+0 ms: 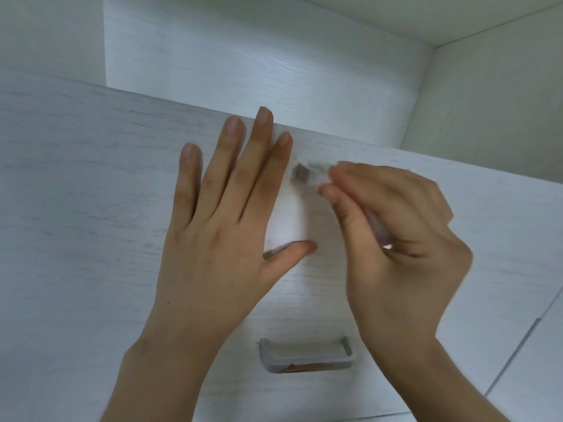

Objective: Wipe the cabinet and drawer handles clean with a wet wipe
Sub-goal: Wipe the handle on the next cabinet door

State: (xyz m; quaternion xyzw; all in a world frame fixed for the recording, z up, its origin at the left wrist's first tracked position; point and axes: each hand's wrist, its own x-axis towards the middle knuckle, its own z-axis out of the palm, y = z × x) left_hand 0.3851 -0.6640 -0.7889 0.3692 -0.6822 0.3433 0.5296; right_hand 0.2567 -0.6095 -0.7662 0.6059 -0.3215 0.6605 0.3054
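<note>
From the head view, my left hand (224, 214) lies flat, fingers straight and spread, on the white drawer front (91, 193). My right hand (393, 236) curls around the wet wipe (316, 178), pressing it onto the upper handle (300, 175). The lower handle (304, 356) sits nearer, untouched.

The left hand (225, 214) lies flat on the drawer front (76, 193). The right hand (393, 236) sits at its 3 o'clock. A lower handle (306, 356) lies at 6 o'clock.
</note>
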